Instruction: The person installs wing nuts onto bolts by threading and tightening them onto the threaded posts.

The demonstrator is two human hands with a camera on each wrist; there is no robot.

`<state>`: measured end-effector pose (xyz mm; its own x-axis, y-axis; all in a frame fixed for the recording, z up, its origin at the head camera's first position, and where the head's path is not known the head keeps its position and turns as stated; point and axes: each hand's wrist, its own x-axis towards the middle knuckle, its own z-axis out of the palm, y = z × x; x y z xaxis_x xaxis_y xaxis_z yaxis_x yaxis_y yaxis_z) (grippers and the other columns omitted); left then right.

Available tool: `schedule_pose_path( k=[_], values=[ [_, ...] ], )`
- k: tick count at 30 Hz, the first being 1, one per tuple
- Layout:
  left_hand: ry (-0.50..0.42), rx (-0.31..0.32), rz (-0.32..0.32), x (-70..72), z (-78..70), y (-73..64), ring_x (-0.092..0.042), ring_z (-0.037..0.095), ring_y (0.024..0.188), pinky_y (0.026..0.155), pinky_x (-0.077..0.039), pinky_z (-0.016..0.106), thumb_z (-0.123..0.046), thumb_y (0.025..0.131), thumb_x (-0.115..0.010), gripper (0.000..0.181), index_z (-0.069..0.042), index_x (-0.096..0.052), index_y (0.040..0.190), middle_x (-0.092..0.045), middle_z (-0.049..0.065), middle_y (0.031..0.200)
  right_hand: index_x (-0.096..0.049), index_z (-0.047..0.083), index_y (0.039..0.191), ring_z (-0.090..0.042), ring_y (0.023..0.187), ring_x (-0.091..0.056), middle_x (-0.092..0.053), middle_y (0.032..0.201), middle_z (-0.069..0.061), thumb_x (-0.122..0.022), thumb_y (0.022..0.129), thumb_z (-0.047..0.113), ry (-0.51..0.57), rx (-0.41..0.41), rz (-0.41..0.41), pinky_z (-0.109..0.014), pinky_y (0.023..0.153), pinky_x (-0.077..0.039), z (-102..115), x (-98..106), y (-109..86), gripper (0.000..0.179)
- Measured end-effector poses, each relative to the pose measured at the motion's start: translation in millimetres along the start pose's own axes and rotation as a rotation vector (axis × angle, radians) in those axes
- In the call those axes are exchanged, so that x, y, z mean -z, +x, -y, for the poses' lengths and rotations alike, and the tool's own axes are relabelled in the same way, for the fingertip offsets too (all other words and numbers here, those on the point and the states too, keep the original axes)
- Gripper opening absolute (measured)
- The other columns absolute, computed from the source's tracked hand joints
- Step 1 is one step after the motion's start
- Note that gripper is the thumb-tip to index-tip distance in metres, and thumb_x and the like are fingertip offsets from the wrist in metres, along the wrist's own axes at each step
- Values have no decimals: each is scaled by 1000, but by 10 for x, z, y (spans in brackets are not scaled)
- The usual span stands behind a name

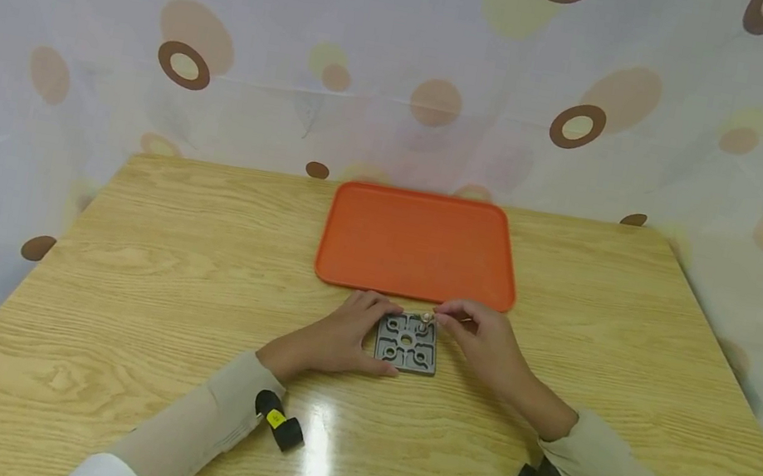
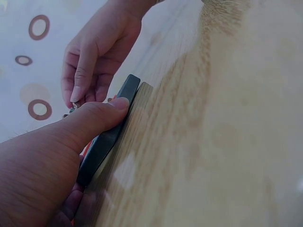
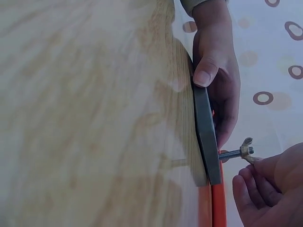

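A grey square metal plate [image 1: 404, 351] with a central hole and several ringed holes lies on the table. My left hand [image 1: 342, 339] grips its left side, thumb at the near edge and fingers at the far edge. From the plate's far right corner a threaded bolt [image 3: 230, 154] stands up, with a brass-coloured wing nut [image 3: 246, 150] near its top end. My right hand [image 1: 484, 346] pinches one wing of that nut between thumb and fingers. In the left wrist view the plate shows edge-on and the nut is mostly hidden behind my hands.
An orange tray [image 1: 421, 246] lies just beyond the plate, with nothing seen in it. The wooden table [image 1: 199, 241] extends to both sides. A patterned cloth [image 1: 370, 127] hangs behind and beside the table.
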<state>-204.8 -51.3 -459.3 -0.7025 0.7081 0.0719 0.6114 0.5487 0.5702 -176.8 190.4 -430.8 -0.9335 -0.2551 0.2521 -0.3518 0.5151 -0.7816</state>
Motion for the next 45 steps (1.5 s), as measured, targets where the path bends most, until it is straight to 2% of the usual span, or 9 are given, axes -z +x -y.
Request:
schedule_pose_path(
  k=[9, 17, 21, 24, 27, 32, 45],
  values=[
    [-3, 3, 0, -1, -1, -9, -30, 11, 109, 92, -35, 32, -62, 71, -68, 87, -17, -38, 139, -38, -5, 125, -68, 4, 97, -18, 85, -62, -68, 93, -6, -63, 88, 10, 44, 5, 28, -26, 73, -49, 2, 1, -16, 11],
    [-12, 6, 0, -1, -4, -7, -31, 13, 110, 92, -35, 33, -62, 72, -68, 87, -16, -37, 139, -38, -3, 126, -65, -5, 99, -28, 85, -62, -66, 93, -15, -63, 86, 3, 49, -9, 43, -32, 73, -50, 342, 65, -51, 15],
    [-14, 15, 3, 3, -14, -5, -30, 13, 110, 92, -36, 33, -61, 71, -69, 87, -16, -37, 139, -38, -3, 126, -63, -7, 103, -28, 89, -62, -65, 96, -16, -64, 86, 4, 43, -29, 46, -35, 77, -50, 373, 71, -50, 20],
    [-13, 17, 2, 7, -24, -8, -31, 12, 110, 93, -35, 33, -60, 71, -70, 87, -16, -38, 139, -38, -3, 126, -62, -8, 107, -30, 92, -61, -65, 99, -18, -64, 86, 3, 65, -33, 51, -38, 78, -49, 352, 71, -49, 24],
    [-12, 19, 0, 8, -32, -12, -31, 12, 110, 92, -35, 32, -60, 71, -70, 88, -16, -38, 139, -39, -4, 125, -61, -8, 110, -31, 95, -60, -64, 101, -18, -65, 85, 4, 96, -28, 55, -39, 80, -49, 225, 42, -38, 28],
    [-15, 20, 1, 7, -34, -16, -31, 12, 110, 92, -35, 33, -61, 71, -70, 88, -16, -38, 139, -39, -3, 126, -60, -3, 114, -26, 97, -60, -63, 106, -14, -67, 85, 10, 150, -26, 78, -32, 81, -48, 9, -5, -15, 33],
    [-2, 1, -12, -9, -2, -5, -31, 13, 111, 93, -35, 34, -62, 71, -68, 87, -15, -38, 139, -38, -3, 125, -59, -5, 115, -24, 98, -60, -62, 107, -12, -69, 83, 7, 183, -3, 86, -29, 82, -48, 10, -63, 18, 36]
  ],
)
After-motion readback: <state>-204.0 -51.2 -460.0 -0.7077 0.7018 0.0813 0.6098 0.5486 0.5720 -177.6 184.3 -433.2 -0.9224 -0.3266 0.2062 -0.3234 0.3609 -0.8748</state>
